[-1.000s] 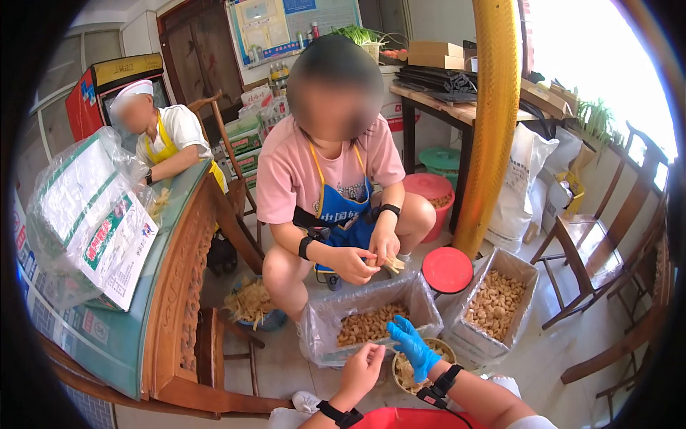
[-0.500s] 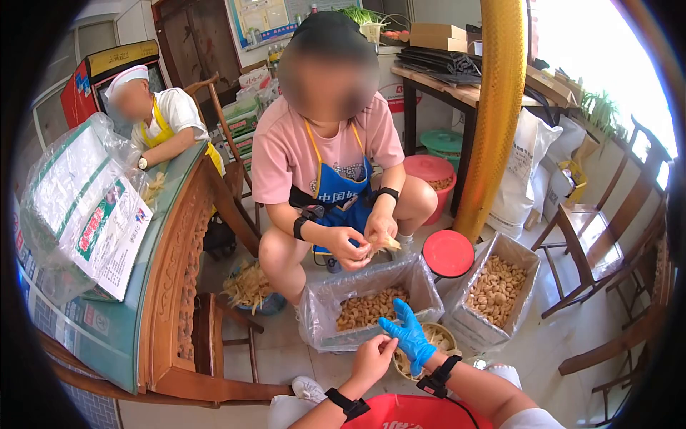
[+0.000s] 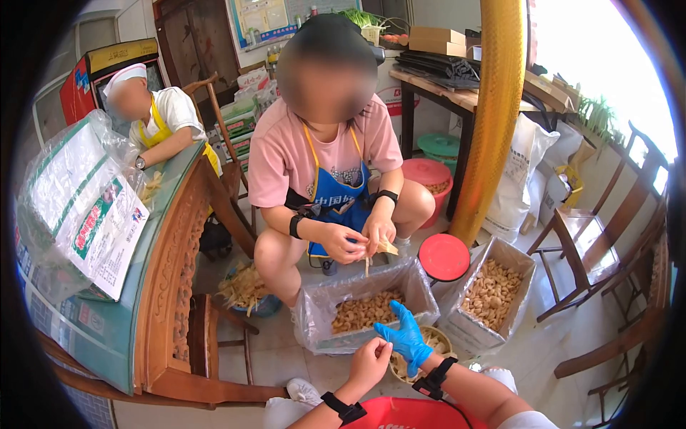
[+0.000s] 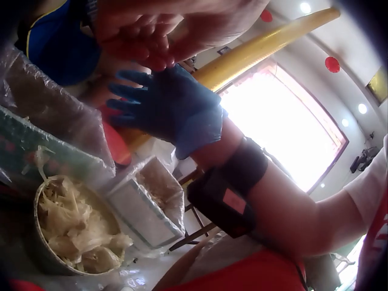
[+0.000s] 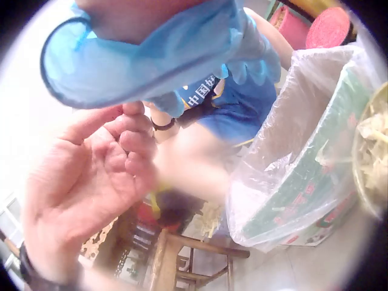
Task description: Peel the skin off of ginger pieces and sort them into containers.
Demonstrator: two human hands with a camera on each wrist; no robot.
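Note:
My right hand (image 3: 404, 334) wears a blue glove (image 4: 170, 109) and its fingers are spread out straight. My bare left hand (image 3: 368, 361) is pressed against it from the left. Its curled fingertips (image 5: 130, 112) pinch the glove's underside near the palm, and the thumb points away. Both hands hover over a round bowl (image 3: 441, 342) holding pale peelings (image 4: 73, 224). Just beyond is a plastic-lined carton (image 3: 318, 314) filled with brown nuts (image 3: 364, 311).
A person in a pink shirt and blue apron (image 3: 332, 200) squats facing me behind the carton, peeling something. A second carton of nuts (image 3: 493, 293) and a red lid (image 3: 443, 256) sit to the right. A carved wooden table (image 3: 171, 286) is on the left, with chairs (image 3: 593, 250) at the right.
My left hand has closed in on the gloved right hand and now pinches the glove. Both hands drifted slightly left. The person opposite keeps working a piece between the fingers.

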